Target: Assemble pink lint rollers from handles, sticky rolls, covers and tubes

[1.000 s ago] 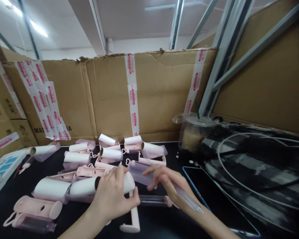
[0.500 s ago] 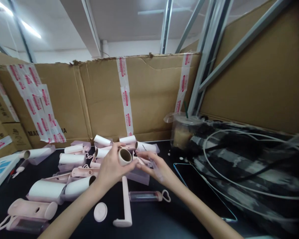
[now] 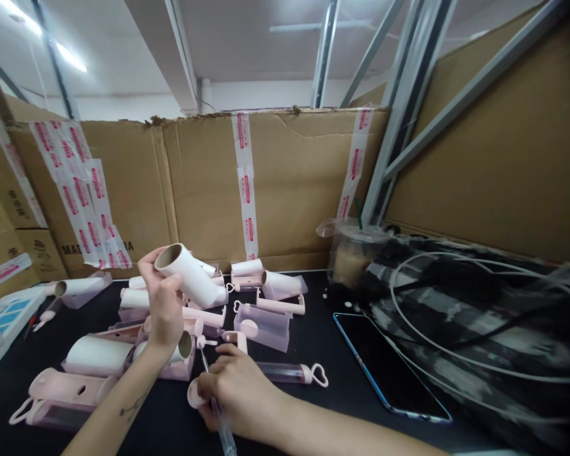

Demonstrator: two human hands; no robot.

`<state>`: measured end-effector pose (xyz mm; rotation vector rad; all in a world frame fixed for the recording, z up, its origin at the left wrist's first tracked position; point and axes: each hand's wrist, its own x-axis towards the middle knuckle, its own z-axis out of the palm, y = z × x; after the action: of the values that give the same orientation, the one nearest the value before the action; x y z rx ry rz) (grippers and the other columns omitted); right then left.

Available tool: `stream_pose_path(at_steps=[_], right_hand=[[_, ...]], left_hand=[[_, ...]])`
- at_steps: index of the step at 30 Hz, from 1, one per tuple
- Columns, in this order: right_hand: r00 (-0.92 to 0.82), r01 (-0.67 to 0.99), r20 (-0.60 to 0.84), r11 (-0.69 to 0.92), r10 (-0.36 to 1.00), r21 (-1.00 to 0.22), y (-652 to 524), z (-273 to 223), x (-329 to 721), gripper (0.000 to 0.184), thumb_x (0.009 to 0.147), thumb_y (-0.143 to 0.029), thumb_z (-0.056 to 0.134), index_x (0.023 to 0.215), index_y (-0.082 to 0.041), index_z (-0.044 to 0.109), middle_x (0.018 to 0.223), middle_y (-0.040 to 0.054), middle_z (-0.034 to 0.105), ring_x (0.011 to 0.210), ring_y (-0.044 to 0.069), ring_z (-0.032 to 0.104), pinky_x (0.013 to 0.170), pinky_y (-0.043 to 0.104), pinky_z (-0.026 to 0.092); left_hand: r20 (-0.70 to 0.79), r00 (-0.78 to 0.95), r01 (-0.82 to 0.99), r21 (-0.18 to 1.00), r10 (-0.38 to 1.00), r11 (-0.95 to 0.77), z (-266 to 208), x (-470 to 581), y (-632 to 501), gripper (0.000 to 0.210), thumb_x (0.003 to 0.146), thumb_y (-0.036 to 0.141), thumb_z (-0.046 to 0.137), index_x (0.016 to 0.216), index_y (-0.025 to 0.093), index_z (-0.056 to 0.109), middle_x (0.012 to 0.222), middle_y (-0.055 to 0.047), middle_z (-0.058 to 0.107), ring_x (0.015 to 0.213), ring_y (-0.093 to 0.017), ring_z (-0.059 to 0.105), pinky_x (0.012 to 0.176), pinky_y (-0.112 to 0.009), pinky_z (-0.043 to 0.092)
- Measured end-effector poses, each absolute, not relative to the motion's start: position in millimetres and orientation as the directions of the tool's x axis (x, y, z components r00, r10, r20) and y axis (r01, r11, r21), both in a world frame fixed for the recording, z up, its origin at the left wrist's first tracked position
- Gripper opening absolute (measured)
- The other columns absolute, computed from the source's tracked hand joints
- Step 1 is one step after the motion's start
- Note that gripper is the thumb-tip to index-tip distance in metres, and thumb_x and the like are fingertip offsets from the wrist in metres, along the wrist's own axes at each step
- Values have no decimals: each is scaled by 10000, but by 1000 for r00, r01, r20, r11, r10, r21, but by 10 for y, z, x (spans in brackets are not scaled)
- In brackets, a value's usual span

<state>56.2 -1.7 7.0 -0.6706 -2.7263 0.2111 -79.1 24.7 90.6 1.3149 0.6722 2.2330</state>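
My left hand (image 3: 164, 301) is wrapped round a white lint-roller roll (image 3: 194, 278), raised and tilted above the other parts, its brown cardboard core showing at the upper end. Low over the black table, my right hand (image 3: 240, 392) holds a slim screwdriver-like tool (image 3: 224, 430) with a clear handle and thin shaft. Its thumb and fingers are also at a round pink cap (image 3: 196, 394); whether the cap is lifted I cannot tell. Just beyond that hand is a pink bracket-like part (image 3: 237, 341), mostly hidden. A clear tube with a heart-shaped loop (image 3: 285, 373) lies beside the hand.
Several white rolls (image 3: 97, 356), pink holders (image 3: 71, 387) and translucent lilac boxes (image 3: 266, 328) crowd the left and middle. To the right lie a phone (image 3: 394, 367), a bagged drink cup (image 3: 354, 253) and a white cable (image 3: 394, 278). A cardboard wall (image 3: 204, 190) stands behind.
My left hand has moved left and up with the roll. My right hand has come down toward me, from the far parts to the round cap, still with the tool.
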Motion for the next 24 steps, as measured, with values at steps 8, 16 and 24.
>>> stream_pose_path(at_steps=[8, 16, 24], right_hand=[[-563, 647, 499, 727, 659, -229, 360, 475, 1404, 109, 757, -171, 553, 836, -187, 626, 821, 33, 692, 805, 193, 631, 940, 418, 324], [-390, 729, 579, 624, 716, -282, 441, 431, 1967, 244, 909, -297, 388, 946, -190, 604, 897, 73, 681, 821, 210, 644, 738, 302, 471], [-678, 643, 593, 741, 434, 194, -68, 178, 1663, 197, 818, -305, 568, 957, -165, 580, 765, 67, 622, 738, 213, 583, 729, 368, 457]], left_hand=[[711, 230, 252, 616, 665, -746, 868, -444, 196, 392, 792, 257, 528, 1130, 194, 338, 1115, -102, 480, 1045, -215, 499, 906, -367, 389], [462, 678, 577, 147, 572, -803, 519, 9, 436, 463, 754, 154, 513, 1198, 200, 390, 1141, -111, 509, 1086, -281, 487, 895, -437, 400], [641, 496, 606, 228, 586, -762, 515, -77, 323, 456, 783, 142, 416, 1228, 180, 323, 1195, -126, 452, 1166, -269, 375, 958, -460, 338]])
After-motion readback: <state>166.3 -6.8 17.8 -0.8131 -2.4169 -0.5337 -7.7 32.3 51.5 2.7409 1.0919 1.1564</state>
